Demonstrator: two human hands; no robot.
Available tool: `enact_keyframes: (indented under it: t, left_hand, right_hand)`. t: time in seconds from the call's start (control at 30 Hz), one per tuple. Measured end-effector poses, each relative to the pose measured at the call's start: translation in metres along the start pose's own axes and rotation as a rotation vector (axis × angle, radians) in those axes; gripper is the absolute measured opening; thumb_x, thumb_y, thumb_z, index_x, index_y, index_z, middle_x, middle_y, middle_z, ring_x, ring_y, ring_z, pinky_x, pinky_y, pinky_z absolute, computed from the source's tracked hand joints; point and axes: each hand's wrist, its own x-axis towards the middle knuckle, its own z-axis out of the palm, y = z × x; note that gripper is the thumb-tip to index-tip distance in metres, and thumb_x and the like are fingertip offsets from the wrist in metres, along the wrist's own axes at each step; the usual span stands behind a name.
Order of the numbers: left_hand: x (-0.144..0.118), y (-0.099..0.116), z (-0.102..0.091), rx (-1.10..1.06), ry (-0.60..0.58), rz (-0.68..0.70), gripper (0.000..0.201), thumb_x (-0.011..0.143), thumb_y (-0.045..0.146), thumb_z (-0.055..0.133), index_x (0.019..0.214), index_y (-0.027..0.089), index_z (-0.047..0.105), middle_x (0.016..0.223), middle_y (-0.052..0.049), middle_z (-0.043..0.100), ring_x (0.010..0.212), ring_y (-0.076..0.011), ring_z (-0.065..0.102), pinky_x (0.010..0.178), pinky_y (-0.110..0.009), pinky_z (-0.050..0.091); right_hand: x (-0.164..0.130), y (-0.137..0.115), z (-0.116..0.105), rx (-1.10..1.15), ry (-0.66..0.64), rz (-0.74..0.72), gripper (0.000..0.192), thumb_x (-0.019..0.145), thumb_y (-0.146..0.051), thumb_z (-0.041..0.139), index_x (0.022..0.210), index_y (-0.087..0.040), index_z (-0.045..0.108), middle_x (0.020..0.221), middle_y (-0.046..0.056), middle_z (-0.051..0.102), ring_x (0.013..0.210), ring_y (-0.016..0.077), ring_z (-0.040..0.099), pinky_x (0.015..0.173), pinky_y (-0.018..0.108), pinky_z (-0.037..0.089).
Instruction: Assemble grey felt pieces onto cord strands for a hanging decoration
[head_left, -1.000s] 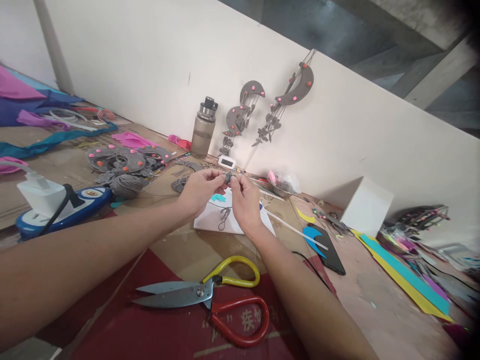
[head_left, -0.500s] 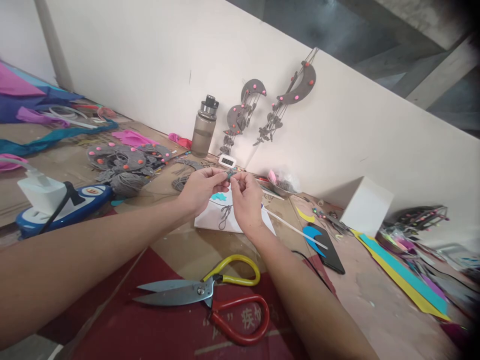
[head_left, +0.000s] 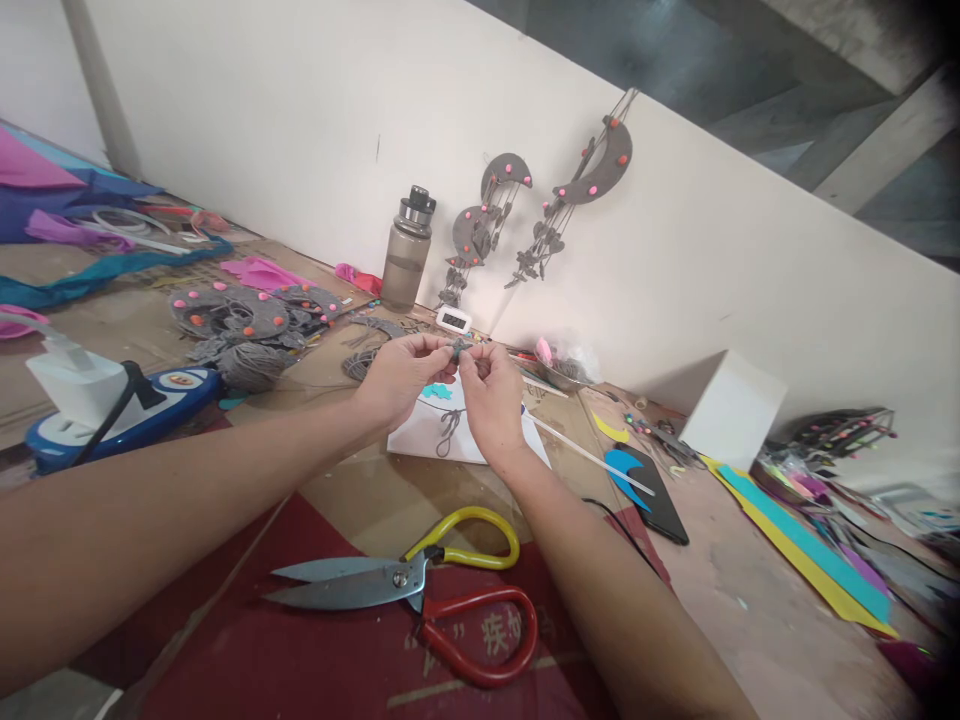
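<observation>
Table (head_left: 720,570): scuffed pinkish top showing on the right, brown-and-red cardboard (head_left: 330,520) covering a good chunk of the rest
Front and center: big scissors (head_left: 400,580), one yellow handle, one red, blades a bit apart, lying flat on the cardboard
Middle: sheet of white paper (head_left: 412,440)
Left side: blue-and-white power strip (head_left: 202,385), ball of gray yarn (head_left: 255,367)
Back edge: water bottle (head_left: 403,265) standing upright, small white digital clock (head_left: 454,320) near it
Right side: black phone (head_left: 667,520), white box (head_left: 731,410)

I've got one head cam, above and behind left grip (head_left: 397,382) and right grip (head_left: 493,402), mid-range, facing forward-down across the tabletop (head_left: 724,575) to the wall (head_left: 262,130) beyond them.
</observation>
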Motion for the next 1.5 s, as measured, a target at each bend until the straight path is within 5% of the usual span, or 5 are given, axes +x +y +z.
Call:
enact_keyframes:
  t: [0.43, 0.67, 0.87, 1.33, 1.5]
  left_hand:
    - [0.001, -0.003, -0.004, 0.168, -0.03, 0.096, 0.006, 0.069, 0.02, 0.061, 0.069, 0.014, 0.061, 0.059, 0.001, 0.057, 0.054, -0.0085, 0.051, 0.057, -0.023, 0.043]
    - [0.001, 0.0, -0.005, 0.1, -0.126, 0.064, 0.009, 0.072, 0.023, 0.063, 0.072, 0.014, 0.063, 0.066, -0.001, 0.06, 0.059, -0.01, 0.054, 0.062, -0.025, 0.046]
    - [-0.004, 0.01, 0.0, 0.013, -0.161, -0.01, 0.005, 0.069, 0.018, 0.061, 0.067, 0.015, 0.063, 0.069, -0.003, 0.06, 0.063, -0.012, 0.056, 0.064, -0.027, 0.048]
    - [0.005, 0.02, -0.008, 0.508, -0.109, 0.062, 0.003, 0.062, 0.015, 0.063, 0.064, 0.017, 0.065, 0.054, 0.0, 0.06, 0.047, -0.0109, 0.052, 0.048, -0.022, 0.04]
    - [0.009, 0.016, -0.013, 0.555, -0.093, 0.08, 0.003, 0.061, 0.015, 0.064, 0.06, 0.017, 0.066, 0.051, 0.0, 0.06, 0.047, -0.0115, 0.053, 0.048, -0.022, 0.039]
  right_hand:
    - [-0.004, -0.006, 0.001, 0.038, -0.009, 0.056, 0.012, 0.081, -0.032, 0.052, 0.078, -0.02, 0.052, 0.069, -0.002, 0.055, 0.063, 0.0125, 0.048, 0.061, 0.026, 0.039]
    - [0.002, -0.003, -0.003, 0.099, -0.015, 0.087, 0.022, 0.079, -0.031, 0.054, 0.097, -0.019, 0.052, 0.062, -0.007, 0.045, 0.057, 0.0112, 0.044, 0.055, 0.024, 0.036]
    - [0.007, 0.0, -0.005, 0.171, -0.064, 0.126, 0.015, 0.079, -0.03, 0.052, 0.085, -0.017, 0.057, 0.06, -0.006, 0.045, 0.054, 0.0096, 0.039, 0.051, 0.023, 0.032]
    - [0.001, 0.0, -0.006, -0.169, 0.003, -0.126, 0.009, 0.079, -0.024, 0.053, 0.085, -0.019, 0.057, 0.064, -0.005, 0.046, 0.06, 0.0116, 0.041, 0.06, 0.025, 0.031]
    - [0.006, 0.003, -0.007, -0.018, -0.149, -0.026, 0.012, 0.079, -0.028, 0.053, 0.085, -0.019, 0.058, 0.059, -0.006, 0.042, 0.055, 0.011, 0.038, 0.055, 0.025, 0.03]
